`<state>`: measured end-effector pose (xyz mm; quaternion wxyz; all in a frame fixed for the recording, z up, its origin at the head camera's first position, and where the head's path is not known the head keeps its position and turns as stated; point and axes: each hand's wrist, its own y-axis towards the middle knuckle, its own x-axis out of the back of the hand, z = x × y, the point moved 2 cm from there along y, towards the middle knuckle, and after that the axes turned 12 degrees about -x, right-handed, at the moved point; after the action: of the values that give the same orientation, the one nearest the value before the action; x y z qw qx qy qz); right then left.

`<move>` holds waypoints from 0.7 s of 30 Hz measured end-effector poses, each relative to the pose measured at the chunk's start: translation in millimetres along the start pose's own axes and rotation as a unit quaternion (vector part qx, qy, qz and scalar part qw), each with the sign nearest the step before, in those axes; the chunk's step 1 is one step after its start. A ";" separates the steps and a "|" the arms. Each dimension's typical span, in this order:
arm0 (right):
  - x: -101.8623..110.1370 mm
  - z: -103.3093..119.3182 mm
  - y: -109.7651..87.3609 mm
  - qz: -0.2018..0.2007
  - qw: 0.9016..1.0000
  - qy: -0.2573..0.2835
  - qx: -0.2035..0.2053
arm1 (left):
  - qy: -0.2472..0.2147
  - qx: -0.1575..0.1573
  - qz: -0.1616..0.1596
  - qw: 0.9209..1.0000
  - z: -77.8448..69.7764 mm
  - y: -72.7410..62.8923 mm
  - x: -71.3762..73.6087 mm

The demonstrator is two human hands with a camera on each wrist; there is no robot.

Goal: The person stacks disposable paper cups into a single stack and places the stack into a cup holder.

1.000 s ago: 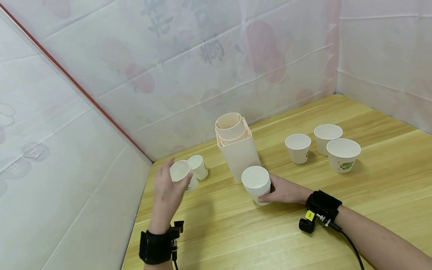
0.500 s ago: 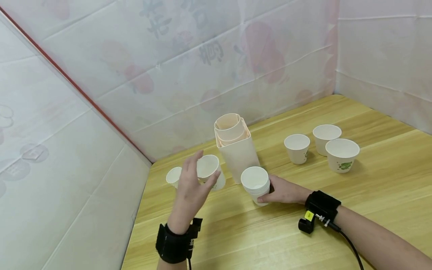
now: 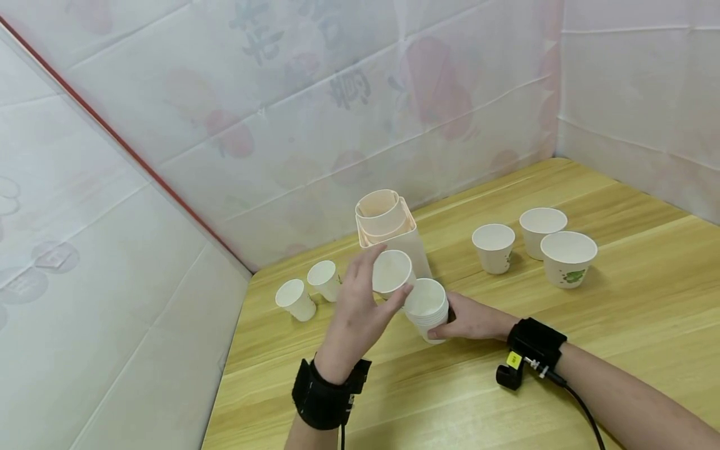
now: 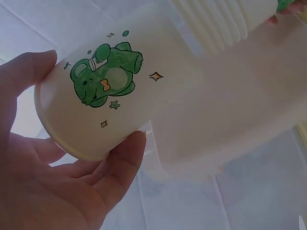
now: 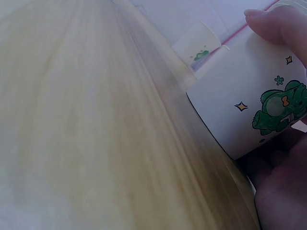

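Note:
My left hand (image 3: 357, 312) grips a single white paper cup (image 3: 392, 272) near its rim, thumb on one side and fingers on the other. In the left wrist view that cup (image 4: 120, 86) shows a green cartoon bear. It hangs just left of a stack of nested paper cups (image 3: 429, 312), overlapping it in the head view; whether they touch I cannot tell. Around the stack my right hand (image 3: 475, 317) curls, holding it on the table. The right wrist view shows the stack's lowest cup (image 5: 240, 96), with the thumb across its side.
Behind the hands stands a pale pink square container (image 3: 413, 247) with a round tube (image 3: 378, 212) inside. Two paper cups, a nearer one (image 3: 297, 301) and a farther one (image 3: 325, 281), stand left. At right are three more cups, including a wide one (image 3: 568, 261). White sheeting (image 3: 315, 137) walls the table (image 3: 450, 394).
My left hand has carried its cup rightward from beside the left-hand cups to the stack. Both left cups now show uncovered. My right hand has kept its hold on the stack.

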<state>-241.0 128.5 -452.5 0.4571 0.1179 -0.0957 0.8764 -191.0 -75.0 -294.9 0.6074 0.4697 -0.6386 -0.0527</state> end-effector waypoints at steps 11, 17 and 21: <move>-1.1 2.3 -1.5 0.000 1.000 -0.011 -0.002 | -0.012 -0.046 0.005 0.999 -3.3 2.2 -30.2; -1.5 2.7 -3.3 0.007 1.000 0.006 0.006 | -0.007 -0.040 0.035 0.999 -3.4 -4.0 -45.2; -1.1 2.0 -3.5 0.009 1.000 0.016 0.014 | 0.003 -0.043 0.043 0.998 -2.9 -6.3 -50.8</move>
<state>-237.2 129.1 -450.6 0.4489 0.1091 -0.0774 0.8835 -194.3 -43.2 -335.0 0.6303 0.4153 -0.6538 -0.0523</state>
